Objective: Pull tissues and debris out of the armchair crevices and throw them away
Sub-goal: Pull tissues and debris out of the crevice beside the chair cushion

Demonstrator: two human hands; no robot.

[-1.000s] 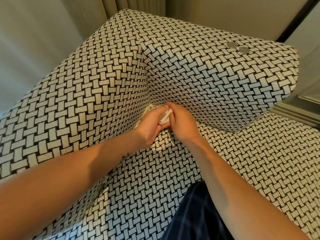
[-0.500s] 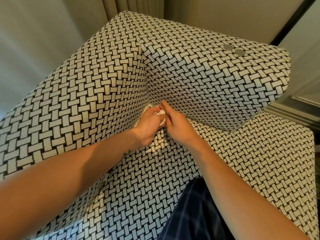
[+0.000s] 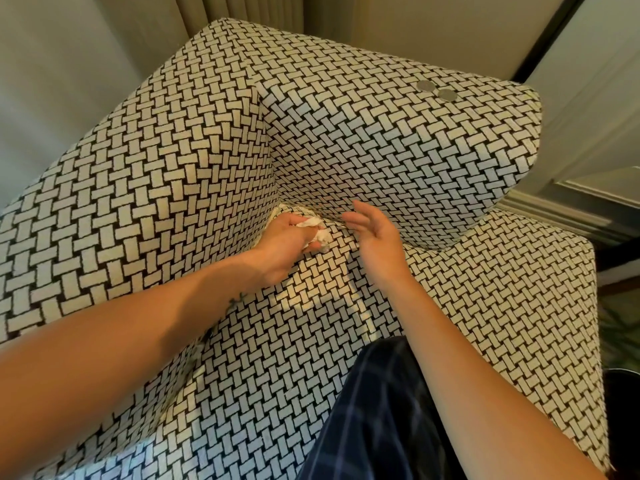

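Note:
The armchair (image 3: 194, 174) is covered in black-and-white basket-weave fabric. At the back corner of its seat, where arm, backrest and cushion meet, my left hand (image 3: 287, 244) grips a crumpled white tissue (image 3: 317, 233) with curled fingers. My right hand (image 3: 374, 233) hovers just to the right of it, fingers spread and relaxed, holding nothing. A pale strip shows in the crevice (image 3: 277, 216) behind my left hand; what it is cannot be told.
Two round grey discs (image 3: 437, 90) lie on top of the chair's right arm. My knee in dark checked trousers (image 3: 377, 417) rests on the seat cushion. Curtains and a wall stand behind the chair; a dark rounded object (image 3: 623, 386) sits at the right edge.
My right hand has let go of the tissue and drawn away to the right, opening. My left hand has closed round the tissue, which now sticks out from its fingers.

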